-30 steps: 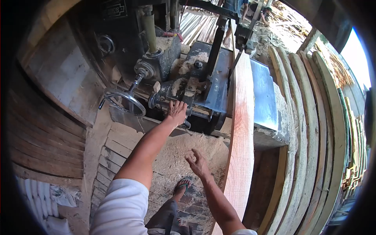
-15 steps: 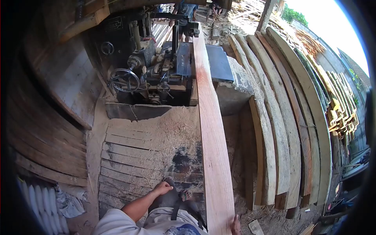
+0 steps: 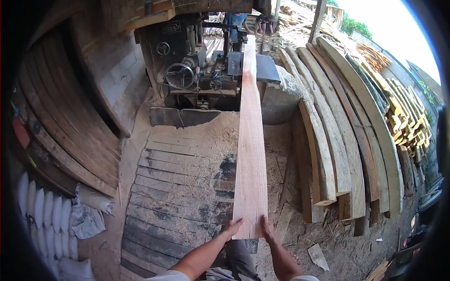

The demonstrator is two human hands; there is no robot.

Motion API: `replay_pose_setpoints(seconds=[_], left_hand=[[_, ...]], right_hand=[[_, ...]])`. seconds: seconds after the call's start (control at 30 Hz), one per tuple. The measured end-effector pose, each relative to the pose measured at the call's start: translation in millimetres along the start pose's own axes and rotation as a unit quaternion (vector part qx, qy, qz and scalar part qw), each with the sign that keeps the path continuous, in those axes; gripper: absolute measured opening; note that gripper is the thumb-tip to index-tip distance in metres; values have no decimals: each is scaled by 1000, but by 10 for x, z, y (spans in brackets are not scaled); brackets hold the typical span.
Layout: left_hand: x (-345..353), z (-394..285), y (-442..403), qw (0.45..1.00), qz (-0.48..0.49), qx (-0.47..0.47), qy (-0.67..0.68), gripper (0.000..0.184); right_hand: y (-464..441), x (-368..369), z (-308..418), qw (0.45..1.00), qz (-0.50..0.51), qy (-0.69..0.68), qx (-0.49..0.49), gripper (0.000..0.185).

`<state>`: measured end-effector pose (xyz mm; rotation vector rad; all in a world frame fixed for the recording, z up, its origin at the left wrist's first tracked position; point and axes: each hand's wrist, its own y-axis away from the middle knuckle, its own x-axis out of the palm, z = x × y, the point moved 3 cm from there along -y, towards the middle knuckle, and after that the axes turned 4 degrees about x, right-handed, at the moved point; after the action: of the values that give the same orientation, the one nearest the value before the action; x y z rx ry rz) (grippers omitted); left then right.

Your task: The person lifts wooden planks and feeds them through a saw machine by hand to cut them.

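A long pale plank (image 3: pixel 251 168) runs from near my body to the dark saw machine (image 3: pixel 176 61), its far end lying on the machine's table (image 3: pixel 267 69). At the plank's near end my left hand (image 3: pixel 234 227) grips the left edge, and my right hand (image 3: pixel 267 228) grips the right edge. A reddish patch marks the plank near the machine. Left of the plank is the machine's round handwheel (image 3: pixel 180 77), which neither hand touches.
Thick rough boards (image 3: pixel 335 136) are stacked on the right. Sawdust covers the slatted floor (image 3: pixel 173 182). White sacks (image 3: pixel 49 210) lie at the lower left. Beyond the machine stands a person in blue (image 3: pixel 234 21), with another person (image 3: pixel 265 23) further right.
My left hand has left the machine and now holds the plank's near end. My right hand has moved onto the plank's right edge. The view has moved back from the machine.
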<state>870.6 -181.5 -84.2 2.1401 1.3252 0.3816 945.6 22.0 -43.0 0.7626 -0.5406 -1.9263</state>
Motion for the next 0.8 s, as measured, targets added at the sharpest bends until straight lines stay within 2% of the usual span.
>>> replay_pose_setpoints(seconds=[0.07,0.13,0.17,0.2,0.23,0.27,0.33,0.4,0.43,0.5,0.57,0.6,0.67,0.73,0.77,0.8], left_hand=[[-225,346,377,998,48,9,48,72],[-358,775,891,999,-17,25,-40,71],[-364,949,1213,998,-29,10,-46,70],[-317,1109,1609,998,-39,-6,-50,69],[-245,1285,2021,997,-49,-22,-53,68],[-131,1551,2371,998,-43,-29,-44,71],[104,2083,2993,998,-35,-37,-30,77],[344,2804,3453,995,9,-66,-78,84],[519,3460,3555,995,12,-85,-46,84],[788,3941,4170,993,46,-103,43,85],[995,3574,5306,978,98,-85,161,85],[1136,3875,5651,957,80,-122,251,77],[1217,4301,6356,974,28,-158,161,72],[1256,4770,6941,979,2,-108,175,71],[1259,5014,7142,979,-10,-81,184,70],[1251,5311,7338,979,-11,-96,177,69]], right_hand=[[522,183,-238,999,15,42,-20,77],[959,409,-546,998,25,34,-47,78],[1080,511,-973,998,29,10,-55,78],[1289,519,-1368,998,31,-11,-62,78],[1616,465,-1630,999,49,24,-1,76],[1878,452,-1959,998,65,-1,-11,75],[2521,374,-2545,994,34,-81,-58,66],[3017,192,-3215,999,-3,-12,-34,69],[3323,106,-3601,999,-23,19,-13,71],[4128,-137,-4114,999,7,33,20,74],[4856,-374,-4521,999,28,29,32,76],[5229,-414,-4723,999,36,13,33,76],[5792,-433,-5324,998,47,16,44,76],[6202,-378,-5946,995,55,52,58,77],[6689,-335,-5764,995,48,31,81,71],[6882,-283,-5897,997,59,28,48,70]])
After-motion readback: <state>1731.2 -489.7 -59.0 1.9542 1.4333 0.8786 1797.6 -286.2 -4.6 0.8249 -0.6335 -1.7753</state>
